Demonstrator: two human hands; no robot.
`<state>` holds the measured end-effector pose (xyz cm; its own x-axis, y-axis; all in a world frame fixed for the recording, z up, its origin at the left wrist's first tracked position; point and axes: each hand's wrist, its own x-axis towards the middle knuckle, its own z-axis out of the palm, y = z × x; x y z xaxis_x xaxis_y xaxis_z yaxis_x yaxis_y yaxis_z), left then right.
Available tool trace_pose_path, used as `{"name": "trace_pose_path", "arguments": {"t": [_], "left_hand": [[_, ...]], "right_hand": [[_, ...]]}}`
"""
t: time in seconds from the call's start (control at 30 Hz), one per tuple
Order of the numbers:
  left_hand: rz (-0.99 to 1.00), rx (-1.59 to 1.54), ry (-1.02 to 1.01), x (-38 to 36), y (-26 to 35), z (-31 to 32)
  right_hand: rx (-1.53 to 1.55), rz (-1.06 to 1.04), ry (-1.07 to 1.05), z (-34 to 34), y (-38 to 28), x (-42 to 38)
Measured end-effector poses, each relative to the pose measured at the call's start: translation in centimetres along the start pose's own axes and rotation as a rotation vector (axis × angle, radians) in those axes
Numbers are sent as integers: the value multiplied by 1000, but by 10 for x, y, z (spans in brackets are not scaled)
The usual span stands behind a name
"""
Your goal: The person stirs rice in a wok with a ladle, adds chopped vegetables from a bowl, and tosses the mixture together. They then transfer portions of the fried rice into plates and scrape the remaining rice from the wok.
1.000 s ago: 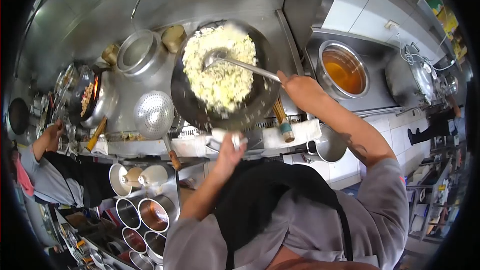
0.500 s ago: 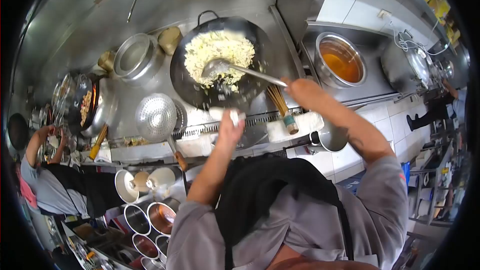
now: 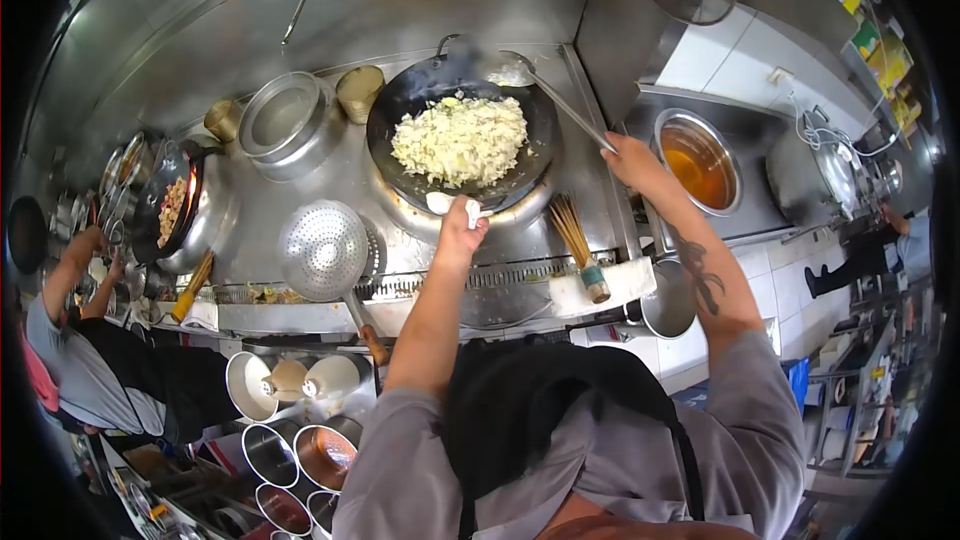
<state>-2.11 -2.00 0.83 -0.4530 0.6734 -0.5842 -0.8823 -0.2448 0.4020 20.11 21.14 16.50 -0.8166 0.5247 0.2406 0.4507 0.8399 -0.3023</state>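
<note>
A black wok (image 3: 545, 120) sits over the burner with a loose heap of pale white and yellow food (image 3: 460, 143) that looks like fried rice. My left hand (image 3: 463, 230) is closed on a folded white cloth (image 3: 455, 205), which it presses to the wok's near rim. My right hand (image 3: 637, 162) grips the end of a long-handled metal ladle (image 3: 570, 110). The ladle's bowl is by the wok's far right rim, apart from the heap, with a little whitish food on it.
A perforated skimmer (image 3: 323, 248) lies left of the wok. A bamboo brush (image 3: 580, 245) rests at right, near a pot of orange liquid (image 3: 690, 165). A metal pot (image 3: 285, 125) stands behind left. A co-worker (image 3: 115, 360) works at another wok (image 3: 172, 208) far left.
The ladle has left the food and moved up and right to the wok's far side. The food lies in a fuller heap. My left hand keeps hold of the cloth at the near rim.
</note>
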Motion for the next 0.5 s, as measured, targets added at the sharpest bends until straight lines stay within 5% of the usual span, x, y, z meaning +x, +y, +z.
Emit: {"name": "trace_pose_path", "arguments": {"t": [0.07,0.13,0.2,0.3,0.43,0.5], "left_hand": [[-28,-4,-26,9,-3,-8],[-67,-22,-54,21,-1,-15],[-116,28,41,7,5,-1],[-150,17,83,-5,11,9],[-153,1,61,-1,11,4],[-128,-14,51,2,8,2]], "right_hand": [[255,474,-217,16,-37,29],[641,655,-342,55,-55,49],[852,580,-446,95,-79,50],[767,494,-533,98,-119,20],[116,-63,-384,63,-80,-40],[-82,-90,-533,-13,-79,-54]]}}
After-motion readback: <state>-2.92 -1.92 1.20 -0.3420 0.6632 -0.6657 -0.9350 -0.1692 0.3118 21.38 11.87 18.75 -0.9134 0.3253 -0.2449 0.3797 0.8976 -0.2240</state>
